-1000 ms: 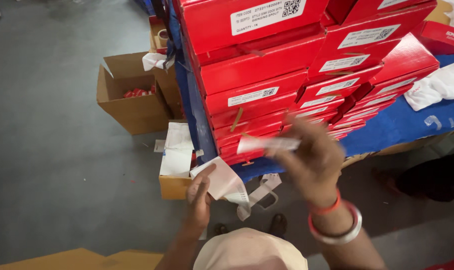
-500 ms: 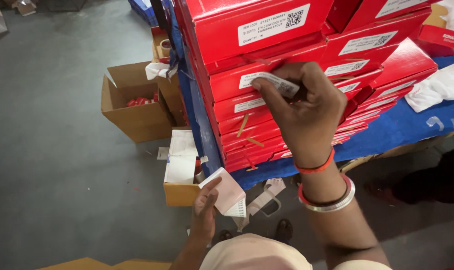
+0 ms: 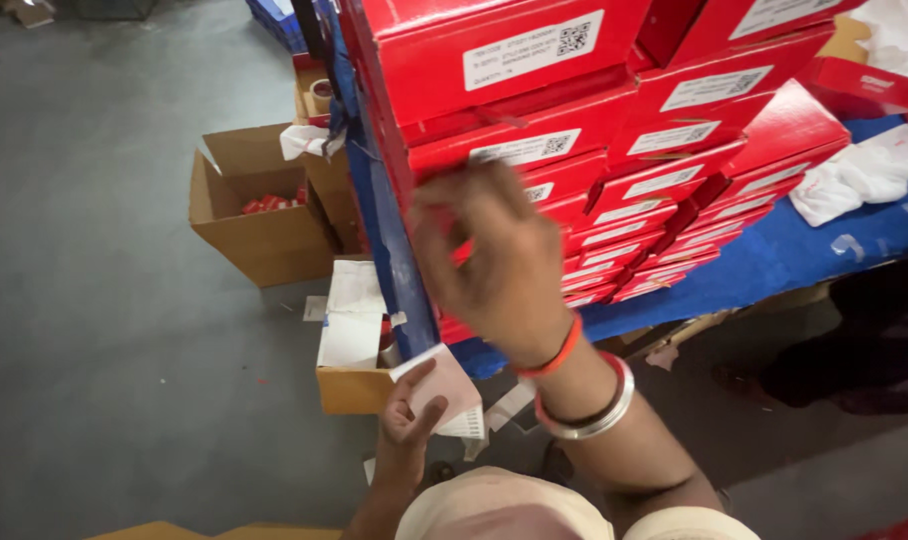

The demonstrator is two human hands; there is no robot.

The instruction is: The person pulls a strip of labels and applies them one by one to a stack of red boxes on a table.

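Head view shows the right hand (image 3: 499, 265) pressed, fingers bent, on the front of the stack of red boxes (image 3: 574, 160); whether it grips anything I cannot tell. Below the stack, the left hand (image 3: 406, 418) pinches a white label sheet (image 3: 452, 392). Many boxes already have white labels, and the sheet is not put down yet.

A person's right hand (image 3: 494, 265), wrist ringed by an orange band and a metal bangle, presses against a stack of red boxes (image 3: 614, 150) at centre frame; the left hand (image 3: 406, 418), lower centre, holds a sheet of white labels (image 3: 452, 392). An open cardboard box (image 3: 259, 215) sits on the grey floor at left; a blue table (image 3: 774, 265) carries the stack.
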